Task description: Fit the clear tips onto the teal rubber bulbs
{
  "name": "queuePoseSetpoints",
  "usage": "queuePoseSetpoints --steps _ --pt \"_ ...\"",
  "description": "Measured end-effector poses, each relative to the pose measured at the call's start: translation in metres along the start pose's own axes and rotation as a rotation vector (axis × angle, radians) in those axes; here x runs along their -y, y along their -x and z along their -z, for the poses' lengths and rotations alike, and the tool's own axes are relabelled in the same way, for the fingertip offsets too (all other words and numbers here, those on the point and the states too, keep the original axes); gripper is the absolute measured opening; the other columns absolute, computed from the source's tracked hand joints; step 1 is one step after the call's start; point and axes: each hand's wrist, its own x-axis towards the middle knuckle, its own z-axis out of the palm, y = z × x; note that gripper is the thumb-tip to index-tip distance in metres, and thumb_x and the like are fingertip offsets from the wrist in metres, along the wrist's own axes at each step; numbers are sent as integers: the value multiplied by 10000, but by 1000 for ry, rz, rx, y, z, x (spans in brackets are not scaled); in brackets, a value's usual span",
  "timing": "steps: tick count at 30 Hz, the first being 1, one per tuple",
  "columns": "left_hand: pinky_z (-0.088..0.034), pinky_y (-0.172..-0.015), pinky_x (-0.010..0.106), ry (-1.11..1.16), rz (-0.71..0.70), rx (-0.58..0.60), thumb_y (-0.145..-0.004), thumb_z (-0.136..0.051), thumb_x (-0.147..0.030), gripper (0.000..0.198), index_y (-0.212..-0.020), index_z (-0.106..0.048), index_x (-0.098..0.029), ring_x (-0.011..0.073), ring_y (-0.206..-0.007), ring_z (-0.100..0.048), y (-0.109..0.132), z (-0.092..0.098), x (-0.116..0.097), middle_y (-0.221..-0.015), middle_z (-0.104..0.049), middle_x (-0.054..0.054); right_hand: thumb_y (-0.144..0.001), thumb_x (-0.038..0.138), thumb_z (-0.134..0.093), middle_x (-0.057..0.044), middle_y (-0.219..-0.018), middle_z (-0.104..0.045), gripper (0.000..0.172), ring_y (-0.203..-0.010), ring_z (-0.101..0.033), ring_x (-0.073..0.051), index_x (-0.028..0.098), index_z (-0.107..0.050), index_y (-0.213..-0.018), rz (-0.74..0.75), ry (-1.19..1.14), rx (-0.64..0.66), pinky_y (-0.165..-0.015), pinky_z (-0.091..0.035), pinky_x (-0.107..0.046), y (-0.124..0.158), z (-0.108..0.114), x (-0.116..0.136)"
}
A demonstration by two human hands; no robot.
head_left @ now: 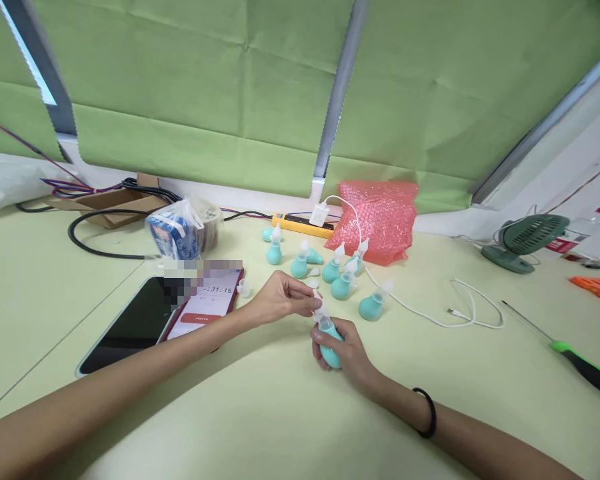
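My right hand [344, 350] is wrapped round a teal bulb [331, 345] with a clear collar, held tilted above the table. At the bulb's top, my left hand [290, 298] pinches a translucent white nozzle [319, 308]; whether it is fully seated on the collar is too small to tell. Behind my hands stand several teal bulbs with white nozzles, among them one at the left [274, 252] and one leaning at the right [371, 307]. A teal bulb [313, 256] lies on its side among them. A small clear part [243, 289] lies beside the phone.
Two phones, a dark one [130, 327] and a lit one [207, 307], lie at the left. Behind are a bagged bundle [180, 230], a yellow power strip [300, 225] and pink bubble wrap [380, 223]. A green fan [525, 240], white cable [430, 320] and screwdriver [575, 360] are right.
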Motion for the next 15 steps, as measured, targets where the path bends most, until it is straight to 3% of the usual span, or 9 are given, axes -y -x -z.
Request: queuePoseSetpoints --steps 4,9,15 --pt "-504 -681 259 12 -5 -14 -647 -651 -230 213 -788 -657 -70 157 -691 -610 0 -4 -5 -742 -664 63 -666 352 -578 37 -440 -475 258 -339 -401 -62 147 -445 -581 30 -12 -12 -340 -294 -194 0 0 -2" --pt "-467 -717 245 10 -14 116 -720 -587 -257 218 -854 -633 -92 156 -778 -588 -2 -2 -1 -845 -641 76 -661 343 -581 44 -412 -467 263 -315 -389 -60 152 -430 -561 0 -28 -18 -325 -281 -190 -3 1 -1" --pt "-438 -724 238 -46 -63 187 -762 -545 -268 243 -914 -617 -94 163 -803 -572 -2 1 2 -855 -631 85 -654 354 -583 42 -380 -453 302 -285 -384 -62 147 -428 -497 -27 -46 21 -310 -262 -191 -3 5 -1"
